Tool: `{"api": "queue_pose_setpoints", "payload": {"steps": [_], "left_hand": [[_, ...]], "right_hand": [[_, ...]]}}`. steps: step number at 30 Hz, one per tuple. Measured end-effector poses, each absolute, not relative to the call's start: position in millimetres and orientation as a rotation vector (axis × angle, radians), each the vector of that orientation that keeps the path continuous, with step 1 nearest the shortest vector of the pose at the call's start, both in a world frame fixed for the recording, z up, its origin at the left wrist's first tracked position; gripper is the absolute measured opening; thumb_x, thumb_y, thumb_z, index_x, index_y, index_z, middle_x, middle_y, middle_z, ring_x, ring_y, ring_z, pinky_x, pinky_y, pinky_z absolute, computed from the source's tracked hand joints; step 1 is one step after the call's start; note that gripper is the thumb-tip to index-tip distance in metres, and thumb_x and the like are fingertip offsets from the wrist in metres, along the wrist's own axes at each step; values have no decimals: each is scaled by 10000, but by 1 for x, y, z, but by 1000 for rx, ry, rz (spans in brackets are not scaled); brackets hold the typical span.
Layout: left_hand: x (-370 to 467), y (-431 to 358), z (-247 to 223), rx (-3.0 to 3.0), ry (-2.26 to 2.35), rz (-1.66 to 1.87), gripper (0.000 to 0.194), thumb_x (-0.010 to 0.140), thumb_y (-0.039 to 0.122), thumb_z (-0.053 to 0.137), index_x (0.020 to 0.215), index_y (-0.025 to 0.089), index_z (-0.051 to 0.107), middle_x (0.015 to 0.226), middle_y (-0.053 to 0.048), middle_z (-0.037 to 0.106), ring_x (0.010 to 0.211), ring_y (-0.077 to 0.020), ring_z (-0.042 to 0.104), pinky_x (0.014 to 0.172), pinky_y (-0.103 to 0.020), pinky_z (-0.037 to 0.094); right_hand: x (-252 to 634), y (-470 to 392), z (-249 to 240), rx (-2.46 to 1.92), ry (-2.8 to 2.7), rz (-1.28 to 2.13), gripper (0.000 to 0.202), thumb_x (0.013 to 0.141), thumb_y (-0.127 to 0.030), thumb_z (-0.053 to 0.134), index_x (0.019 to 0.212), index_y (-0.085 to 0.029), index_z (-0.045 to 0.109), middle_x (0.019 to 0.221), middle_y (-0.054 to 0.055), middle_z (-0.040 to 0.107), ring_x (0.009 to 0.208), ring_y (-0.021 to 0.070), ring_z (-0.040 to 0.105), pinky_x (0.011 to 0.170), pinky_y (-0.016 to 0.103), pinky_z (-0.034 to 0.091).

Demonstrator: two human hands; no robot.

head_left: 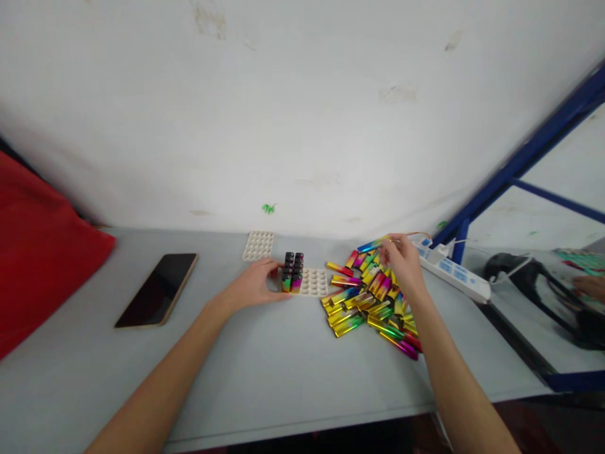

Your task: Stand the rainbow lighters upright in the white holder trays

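A white grid tray (314, 282) lies on the table, its left part filled with two rows of upright lighters (293, 271) with black tops and shiny coloured bodies. My left hand (255, 282) is closed about the tray's left end, thumb at the near edge and fingers behind the lighters. To the right spreads a heap of glossy, rainbow-coloured lighters (363, 299) lying on their sides. Above the back of that heap, my right hand (401, 255) pinches a blue and yellow lighter (372, 245) by its right end.
Another white grid tray (259, 245) lies near the wall. A dark-screened phone (158, 290) rests at left, beyond it a red cloth-like item (38, 246). A power strip (456, 272) and blue metal frame (510, 170) stand at right. Another person's hand (590, 285) shows at the far right.
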State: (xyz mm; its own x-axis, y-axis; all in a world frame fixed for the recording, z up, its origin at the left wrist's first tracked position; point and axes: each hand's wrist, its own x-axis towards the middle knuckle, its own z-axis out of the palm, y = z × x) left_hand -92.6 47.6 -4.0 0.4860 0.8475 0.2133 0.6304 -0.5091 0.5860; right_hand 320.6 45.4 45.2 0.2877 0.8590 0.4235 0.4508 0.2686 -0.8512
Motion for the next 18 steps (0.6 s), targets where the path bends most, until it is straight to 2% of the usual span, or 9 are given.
{"api": "queue_pose_setpoints", "payload": {"steps": [1,3,7,10,12,15,18], "left_hand": [[-94,48,-4,2307,1235,689,573,780,656,992,1137,238,829,1149,-110,835,1053,-377,780,995,-501,652],[-96,47,-3,2312,1253,706,584,751,644,1005,1137,243,827,1201,-125,840,1118,-404,776,1056,-527,648],[-101,46,2,2312,1259,685,546,725,625,1017,1064,257,798,1177,-128,831,1090,-407,758,1049,-544,650],[-102,45,5,2320,1268,666,534,725,617,1006,1033,252,766,1169,-131,812,1088,-403,752,1048,-547,651],[-101,43,5,2331,1286,655,538,737,628,995,1030,252,745,1180,-134,801,1114,-408,756,1066,-550,650],[-98,42,1,2345,1309,656,601,730,665,1013,1076,260,735,1230,-142,799,1187,-425,768,1117,-564,644],[-95,41,-2,2339,1320,684,658,716,668,1042,1131,255,743,1274,-158,800,1237,-438,773,1160,-581,639]], "right_hand": [[310,42,49,-1303,-1242,603,429,964,-691,770,1036,-305,598,689,-38,711,556,199,628,555,315,509],[288,36,55,-1183,-1087,882,415,878,-587,878,978,-304,592,718,-36,749,564,176,661,553,292,539],[246,29,61,-994,-949,1207,442,770,-466,1031,960,-284,676,948,41,902,779,202,840,756,321,720],[220,27,61,-894,-908,1350,471,778,-428,1065,1126,-280,784,1072,65,934,1022,264,920,947,390,777],[207,26,61,-842,-922,1423,573,804,-398,1054,1306,-275,806,1090,58,929,1091,283,930,1025,433,780],[195,24,57,-805,-999,1486,671,816,-367,1035,1427,-298,767,1104,16,888,987,269,929,986,473,798],[190,22,50,-826,-1105,1491,657,808,-378,1027,1395,-321,738,1078,-29,800,878,234,899,852,438,803]]}}
